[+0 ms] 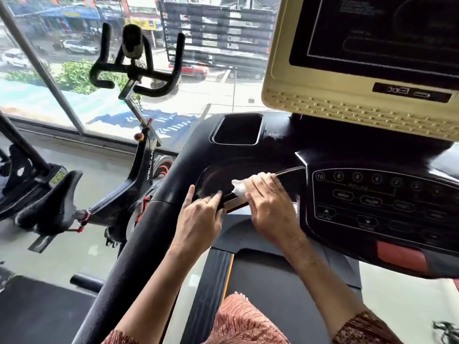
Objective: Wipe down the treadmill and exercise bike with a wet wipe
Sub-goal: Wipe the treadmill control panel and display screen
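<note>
You're mid-wipe on the treadmill. Your right hand (269, 209) is curling its fingers over the bunched white wet wipe (239, 187) and pressing it into the shallow round tray on the left of the glossy black plastic treadmill console (248, 152). Your left hand (201, 218) is bracing on the tray's near lip, with thumb and forefinger lying on top and the other fingers hooking under the edge. My read is that you're going next to the black oval keypad panel (372, 202). That's calling for light, flat pressure so no key triggers. The black spin-type exercise bike (146, 170), well apart on your left, is looking not yet started. The keypad is showing "10", "8", "4", "2", "MODE", "PAUSE" and "INCLINE". The bike frame is showing "WELCAR", and the rest is hidden. The text on the beige-framed dark screen (285, 70) is too blurred to read.
</note>
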Action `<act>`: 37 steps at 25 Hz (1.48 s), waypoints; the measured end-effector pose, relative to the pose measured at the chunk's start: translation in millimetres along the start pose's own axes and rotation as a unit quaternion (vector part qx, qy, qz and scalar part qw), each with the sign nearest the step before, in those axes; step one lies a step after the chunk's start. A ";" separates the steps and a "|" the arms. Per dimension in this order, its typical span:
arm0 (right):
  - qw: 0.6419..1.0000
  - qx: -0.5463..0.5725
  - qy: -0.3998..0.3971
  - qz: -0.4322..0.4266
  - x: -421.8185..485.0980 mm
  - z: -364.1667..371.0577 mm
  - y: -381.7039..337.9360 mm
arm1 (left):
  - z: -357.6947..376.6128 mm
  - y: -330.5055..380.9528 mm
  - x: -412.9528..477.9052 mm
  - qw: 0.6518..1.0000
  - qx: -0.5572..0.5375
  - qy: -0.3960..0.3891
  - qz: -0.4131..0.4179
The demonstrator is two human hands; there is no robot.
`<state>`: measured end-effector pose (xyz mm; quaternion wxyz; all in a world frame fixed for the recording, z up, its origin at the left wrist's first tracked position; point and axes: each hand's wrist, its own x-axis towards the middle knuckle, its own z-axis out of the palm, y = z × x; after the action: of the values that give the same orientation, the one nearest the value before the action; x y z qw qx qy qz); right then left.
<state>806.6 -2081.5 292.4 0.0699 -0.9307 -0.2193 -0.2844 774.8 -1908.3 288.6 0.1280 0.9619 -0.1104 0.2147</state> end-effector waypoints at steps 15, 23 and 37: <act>0.980 -0.118 0.041 0.156 -18.3 -19.4 26.0 | 3.5 -0.4 -3.6 1.000 -0.007 0.021 -0.001; 0.984 -0.118 0.007 0.133 -13.8 -27.8 30.7 | 4.7 -0.9 -3.3 1.000 -0.009 0.023 0.001; 0.983 -0.167 -0.074 0.035 5.3 -34.4 37.1 | 4.5 -0.8 -3.8 1.000 -0.005 0.019 0.005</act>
<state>810.0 -2121.5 323.7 -0.0932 -0.9548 -0.1401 -0.2450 773.4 -1908.2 282.8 0.1337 0.9564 -0.1139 0.2333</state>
